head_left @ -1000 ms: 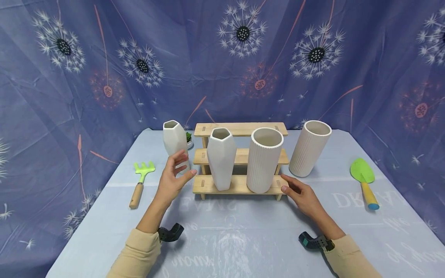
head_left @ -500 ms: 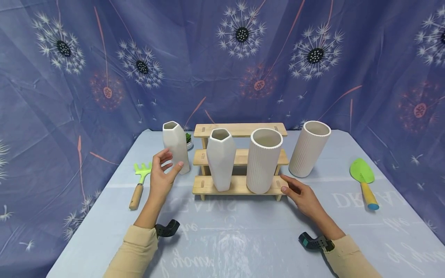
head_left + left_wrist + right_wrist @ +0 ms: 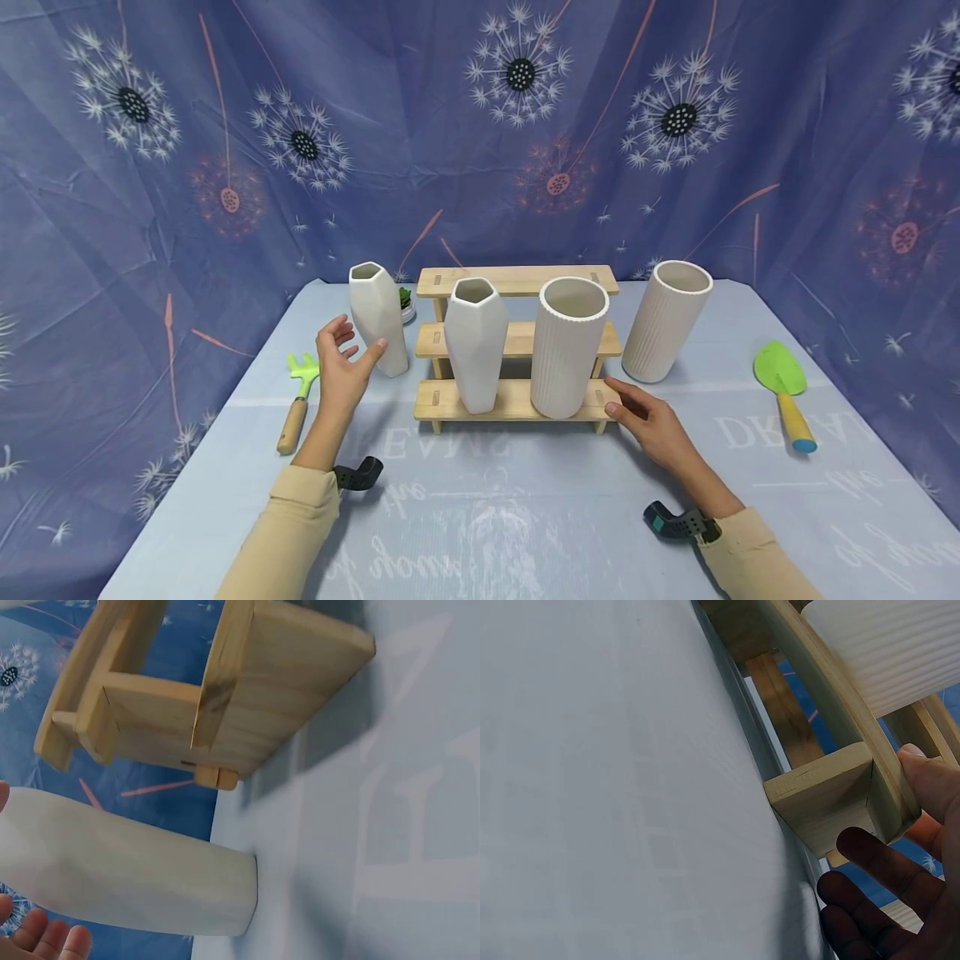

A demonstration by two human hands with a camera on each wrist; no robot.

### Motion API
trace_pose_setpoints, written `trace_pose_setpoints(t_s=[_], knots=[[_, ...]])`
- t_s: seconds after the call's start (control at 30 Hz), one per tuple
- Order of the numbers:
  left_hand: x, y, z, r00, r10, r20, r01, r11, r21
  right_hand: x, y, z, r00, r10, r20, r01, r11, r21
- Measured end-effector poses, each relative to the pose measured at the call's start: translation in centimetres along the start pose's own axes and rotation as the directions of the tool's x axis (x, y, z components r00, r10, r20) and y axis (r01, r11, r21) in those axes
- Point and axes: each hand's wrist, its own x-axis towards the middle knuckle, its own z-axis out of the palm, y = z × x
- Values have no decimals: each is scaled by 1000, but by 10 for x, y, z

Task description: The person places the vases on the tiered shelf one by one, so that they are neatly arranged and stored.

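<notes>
The desk (image 3: pixel 525 517) carries a three-step wooden rack (image 3: pixel 517 402) at its middle; on the rack's lowest step stand a ribbed white cylinder vase (image 3: pixel 566 346) and, to its left, a faceted white vase (image 3: pixel 475 343); a second faceted vase (image 3: pixel 377 317) stands on the desk just left of the rack. The left hand (image 3: pixel 341 367) hovers spread wide beside that vase, its thumb close to it, holding nothing; the right hand (image 3: pixel 648 417) rests at the rack's right end, thumb on the lowest step, fingers loose.
</notes>
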Motion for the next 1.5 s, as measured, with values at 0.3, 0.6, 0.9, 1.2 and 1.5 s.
trace_pose_setpoints(t_s=[0.3, 0.6, 0.9, 1.2, 1.5], knots=[[16, -8, 4, 998, -52, 44, 48, 995, 87, -1, 1, 0, 1000, -9, 0, 9, 1000, 15], [25, -15, 10, 998, -28, 63, 23, 997, 69, 0, 2, 0, 1000, -7, 7, 7, 1000, 20], [28, -17, 15, 997, -44, 57, 40, 996, 83, -1, 2, 1, 1000, -15, -4, 15, 1000, 15], [28, -14, 17, 997, -61, 37, 57, 994, 90, -2, -5, 0, 1000, -25, -2, 25, 998, 51], [30, -13, 18, 997, -75, 29, 72, 994, 86, -2, -5, -1, 1000, -21, -3, 21, 999, 33]])
